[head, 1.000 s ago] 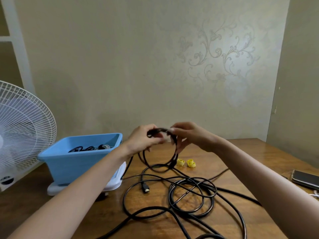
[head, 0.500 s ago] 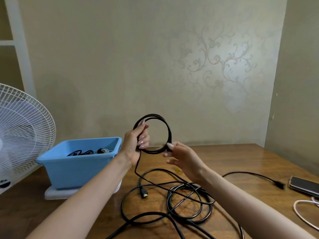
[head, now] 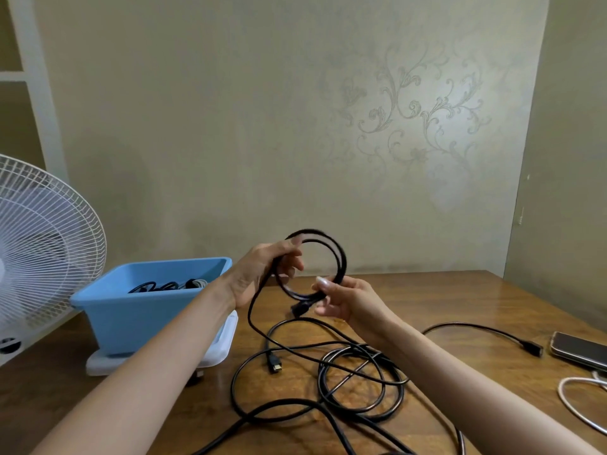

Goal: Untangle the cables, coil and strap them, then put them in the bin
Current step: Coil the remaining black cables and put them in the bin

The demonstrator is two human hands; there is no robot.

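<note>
Up over the wooden counter (head: 460, 297), the left hand (head: 259, 274) curls its fingers (head: 294, 265) round the thin black rubbery cable coil (head: 308, 232) at nine o'clock while the right hand (head: 348, 300) pinches it at six, seemingly by the plug, and it's light, springy stuff, best gripped where loops bunch.

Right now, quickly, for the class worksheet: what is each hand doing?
The left hand is closed, gripping the black cable coil at its left side.
The right hand is closed, pinching the coil's bottom.
</note>
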